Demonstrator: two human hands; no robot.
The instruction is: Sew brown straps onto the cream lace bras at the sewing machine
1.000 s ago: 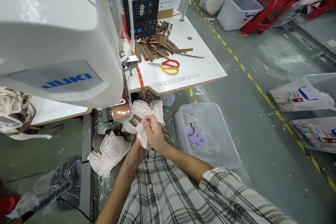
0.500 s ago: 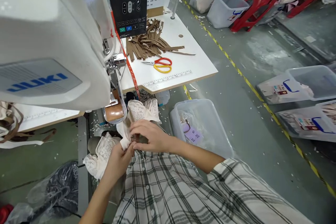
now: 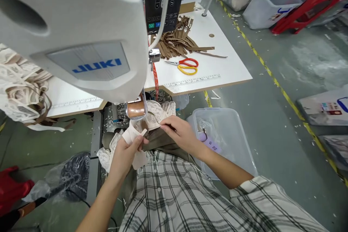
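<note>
A cream lace bra [image 3: 155, 115] hangs below the sewing machine's arm end, with one lace part on the right and more lace [image 3: 106, 156] at the lower left. My left hand [image 3: 125, 154] is closed, thumb on top, around the bra's smooth cream band [image 3: 131, 132]. To the right, my right hand [image 3: 185, 135] pinches at the lower edge of the right cup, where a thin brownish strip runs to the fingertips. Just above both hands is the rounded, copper-coloured machine end [image 3: 136, 109]. What lies under the left fingers is hidden.
The white sewing machine head [image 3: 89, 43] fills the upper left. On the white table [image 3: 231, 61] lie red-and-yellow scissors [image 3: 187, 66] and brown straps [image 3: 176, 40]. A clear plastic bin [image 3: 244, 145] stands at my right. More bra pieces [image 3: 21, 83] are piled at left.
My right hand has moved right, away from my left hand, to the cup's edge. The left hand keeps the band. The whole view has shifted, so the machine appears further right.
</note>
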